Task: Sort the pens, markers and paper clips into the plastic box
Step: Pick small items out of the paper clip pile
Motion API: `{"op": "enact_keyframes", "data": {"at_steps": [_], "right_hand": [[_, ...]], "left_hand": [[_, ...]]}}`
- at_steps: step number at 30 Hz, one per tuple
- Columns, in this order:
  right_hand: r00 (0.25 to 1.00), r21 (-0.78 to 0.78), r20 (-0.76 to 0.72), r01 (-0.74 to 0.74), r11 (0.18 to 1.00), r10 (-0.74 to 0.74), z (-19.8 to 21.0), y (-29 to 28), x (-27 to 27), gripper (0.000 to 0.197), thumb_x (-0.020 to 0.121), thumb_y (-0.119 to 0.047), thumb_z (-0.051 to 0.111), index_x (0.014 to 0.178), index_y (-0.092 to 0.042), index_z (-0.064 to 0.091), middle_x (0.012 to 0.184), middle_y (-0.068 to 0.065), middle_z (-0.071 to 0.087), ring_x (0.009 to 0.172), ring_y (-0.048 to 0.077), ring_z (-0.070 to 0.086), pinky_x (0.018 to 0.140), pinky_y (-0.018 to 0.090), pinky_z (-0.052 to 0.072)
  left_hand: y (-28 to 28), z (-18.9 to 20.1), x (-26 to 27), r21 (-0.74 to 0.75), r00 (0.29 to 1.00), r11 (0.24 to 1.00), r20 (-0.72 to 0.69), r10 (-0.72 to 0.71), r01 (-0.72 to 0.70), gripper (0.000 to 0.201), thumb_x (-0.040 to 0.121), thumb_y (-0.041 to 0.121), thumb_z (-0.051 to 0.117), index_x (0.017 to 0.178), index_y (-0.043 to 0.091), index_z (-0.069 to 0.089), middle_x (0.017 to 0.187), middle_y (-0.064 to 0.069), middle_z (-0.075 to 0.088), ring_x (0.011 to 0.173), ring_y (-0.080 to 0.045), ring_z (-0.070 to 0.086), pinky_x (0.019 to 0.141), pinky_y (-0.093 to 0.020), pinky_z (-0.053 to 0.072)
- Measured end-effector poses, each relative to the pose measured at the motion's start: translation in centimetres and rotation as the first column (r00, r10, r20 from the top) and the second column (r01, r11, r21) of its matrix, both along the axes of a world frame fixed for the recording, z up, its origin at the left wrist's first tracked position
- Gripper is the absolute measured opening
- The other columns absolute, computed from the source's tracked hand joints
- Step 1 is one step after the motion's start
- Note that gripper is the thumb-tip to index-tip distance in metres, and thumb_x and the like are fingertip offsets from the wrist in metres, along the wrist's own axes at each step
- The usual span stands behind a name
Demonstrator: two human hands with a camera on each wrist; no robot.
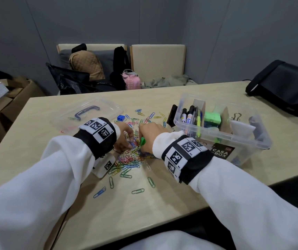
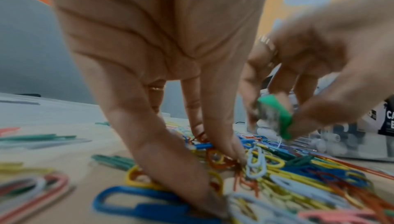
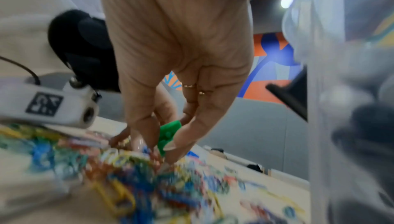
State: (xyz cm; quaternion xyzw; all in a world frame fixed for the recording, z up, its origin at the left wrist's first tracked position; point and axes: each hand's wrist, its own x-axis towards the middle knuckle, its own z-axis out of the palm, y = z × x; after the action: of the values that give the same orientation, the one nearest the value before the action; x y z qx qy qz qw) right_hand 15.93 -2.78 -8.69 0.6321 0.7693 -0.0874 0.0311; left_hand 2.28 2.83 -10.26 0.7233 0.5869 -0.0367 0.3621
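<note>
A heap of coloured paper clips lies mid-table, with more scattered around it. My left hand reaches down into the heap; in the left wrist view the left hand has thumb and fingertips closing on a bunch of paper clips. My right hand hovers just right of it and pinches a small green plastic piece, the green piece showing between its thumb and fingers. The clear plastic box stands to the right, with markers upright in it.
The box's clear lid lies at the left. A blue sharpener sits beyond the heap. A black bag occupies the table's far right corner. Chairs with bags stand behind the table, and cardboard boxes sit on the left.
</note>
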Motion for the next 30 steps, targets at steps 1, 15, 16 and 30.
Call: {"op": "enact_keyframes", "data": {"at_steps": [1,15,16,30], "right_hand": [[1.000,0.021,-0.017,-0.005,1.000,0.005,0.3,-0.3,0.1,0.033,0.080,-0.019,0.068,0.111,-0.018,0.056,0.106,0.007,0.059,0.095,0.030,0.058,0.077,0.036,0.050],[0.867,0.409,-0.409,0.453,0.792,-0.284,9.3,-2.1,12.4,0.017,0.089,-0.030,0.065,0.089,-0.015,0.073,0.088,0.008,0.071,0.088,0.027,0.067,0.084,0.036,0.052],[0.848,0.351,-0.406,0.489,0.799,-0.341,9.2,-1.8,13.6,0.012,0.089,-0.024,0.065,0.088,-0.015,0.072,0.086,0.009,0.072,0.086,0.028,0.069,0.084,0.039,0.054],[0.878,0.028,0.012,0.477,0.878,-0.478,7.1,-2.6,15.4,0.023,0.089,-0.016,0.061,0.110,-0.012,0.070,0.112,0.008,0.067,0.099,0.026,0.062,0.078,0.028,0.047]], "left_hand": [[0.2,-0.1,0.1,0.007,1.000,1.000,-0.007,-0.005,0.005,0.018,0.076,0.012,0.077,0.080,0.015,0.060,0.068,-0.008,0.060,0.062,-0.024,0.062,0.067,-0.041,0.060],[0.7,-0.5,1.3,0.016,0.999,0.999,-0.026,-0.033,0.033,0.017,0.079,0.018,0.075,0.081,0.016,0.058,0.066,-0.009,0.060,0.056,-0.019,0.059,0.052,-0.027,0.056],[0.7,-0.6,1.3,0.017,0.999,0.999,-0.026,-0.034,0.034,0.017,0.079,0.018,0.075,0.081,0.016,0.058,0.066,-0.009,0.060,0.057,-0.020,0.059,0.053,-0.028,0.056],[0.7,-0.6,1.3,0.002,1.000,1.000,0.000,-0.025,0.025,0.017,0.080,0.015,0.073,0.079,0.015,0.057,0.070,-0.011,0.061,0.059,-0.021,0.060,0.057,-0.031,0.058]]}}
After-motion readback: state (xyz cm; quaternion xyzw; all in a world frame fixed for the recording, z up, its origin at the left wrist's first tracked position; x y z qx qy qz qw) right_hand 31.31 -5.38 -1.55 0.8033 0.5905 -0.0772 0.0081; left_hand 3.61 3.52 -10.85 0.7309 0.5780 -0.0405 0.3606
